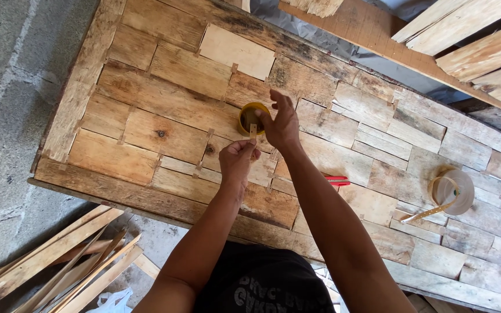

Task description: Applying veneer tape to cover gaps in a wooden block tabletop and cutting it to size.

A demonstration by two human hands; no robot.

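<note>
The fingers [249, 145] of the left hand [238, 159] are pinched on the lower end of a short strip of tape [253, 131], which stands upright just in front of a yellow tape roll [251, 117]. The right hand [280, 124] meets the strip's upper end from the other side; its thumb and forefinger seem to close on the tape while the remaining fingers fan out loosely above the roll. Both wrists are bent slightly, and both forearms run back from the roll toward the person's body, the left one nearly straight, the right one angled in from the side.

The roll lies flat on the table [163, 104], a patchwork top of wooden offcuts. Behind the right forearm, nearer the person than the roll, a red cutter [337, 181] lies half hidden. Well off to the right of the roll sits a larger pale tape roll [452, 191] with a loose end trailing. Thin wooden slats [53, 261] lie on the floor, left of the roll and below the table edge.
</note>
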